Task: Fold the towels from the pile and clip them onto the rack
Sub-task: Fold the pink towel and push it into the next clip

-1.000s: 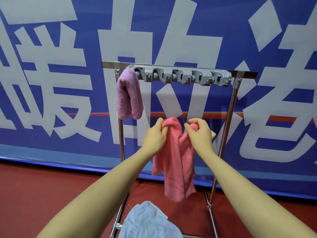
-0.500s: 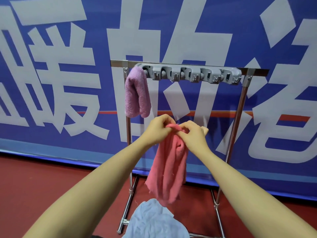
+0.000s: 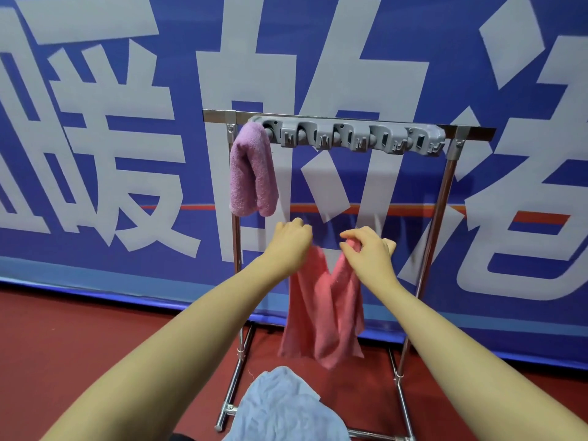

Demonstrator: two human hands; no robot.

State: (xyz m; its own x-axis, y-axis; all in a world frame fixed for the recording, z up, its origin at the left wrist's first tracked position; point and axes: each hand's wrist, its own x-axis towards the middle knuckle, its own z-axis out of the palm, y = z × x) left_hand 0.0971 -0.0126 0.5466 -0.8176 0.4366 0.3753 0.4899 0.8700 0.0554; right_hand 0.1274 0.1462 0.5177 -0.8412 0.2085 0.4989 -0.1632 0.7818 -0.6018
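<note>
A blue banner (image 3: 95, 154) with huge pale characters fills the whole background, and a dark red floor (image 3: 79, 345) runs along its foot. In front of the banner stands a metal rack (image 3: 440, 218), its two chrome posts joined by a top bar that carries a grey clip strip (image 3: 350, 138) with a row of holders. A folded purple towel (image 3: 253, 173) hangs from the leftmost holder of that strip, doubled over so both ends point down beside the left post. Lower, between the posts, a pink towel (image 3: 324, 313) hangs in the air, held up at its top edge and sagging into a shallow V between the two hands, with its loose bottom corners well above the floor. At the bottom edge of the view lies a crumpled light blue towel (image 3: 286, 409) (only its upper part shows). The left hand (image 3: 291, 241) is curled with its back to the camera at the towel's left top corner; the fabric disappears behind it, so the grasp itself is hidden, though the cloth hangs from there. The right hand (image 3: 370, 249) pinches the right top corner between thumb and bent fingers.
</note>
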